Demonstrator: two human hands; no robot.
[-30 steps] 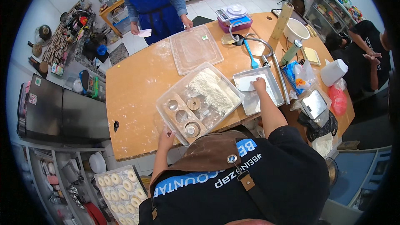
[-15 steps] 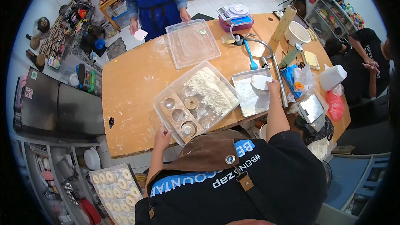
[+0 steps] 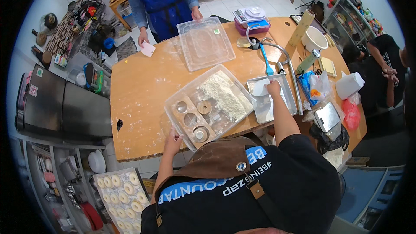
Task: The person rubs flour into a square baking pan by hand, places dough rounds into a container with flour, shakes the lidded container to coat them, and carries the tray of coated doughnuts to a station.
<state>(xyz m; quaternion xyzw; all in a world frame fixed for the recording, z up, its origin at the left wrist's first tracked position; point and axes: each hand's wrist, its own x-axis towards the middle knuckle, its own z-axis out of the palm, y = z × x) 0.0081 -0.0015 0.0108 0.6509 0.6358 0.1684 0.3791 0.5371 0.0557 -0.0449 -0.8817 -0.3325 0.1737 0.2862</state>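
Observation:
My right hand (image 3: 273, 88) grips a white dough scraper (image 3: 261, 87) inside a shallow metal tray (image 3: 295, 100), whose bottom is dusted with white flour. Left of it stands a clear plastic box (image 3: 232, 73) holding a heap of flour (image 3: 225, 97). A wooden board (image 3: 193, 131) with round openings lies in the box, with round cutters on it and a ring-shaped piece (image 3: 204, 107) beside it. My left hand (image 3: 173, 143) holds the box's near left corner, its fingers curled at the rim and partly hidden.
Across the table, a person in a blue apron (image 3: 161, 0) holds a pale pink scraper (image 3: 147, 50) beside a clear lid (image 3: 206, 45). Rightward are a blue brush (image 3: 266, 63), metal dough hook, kitchen scale (image 3: 250, 14), bottle and bags. A tray of dough rings (image 3: 121, 195) sits low left.
My right hand has drawn the scraper leftward across the metal tray. My left hand stays at the box. The other person's pink scraper has come down toward the table edge.

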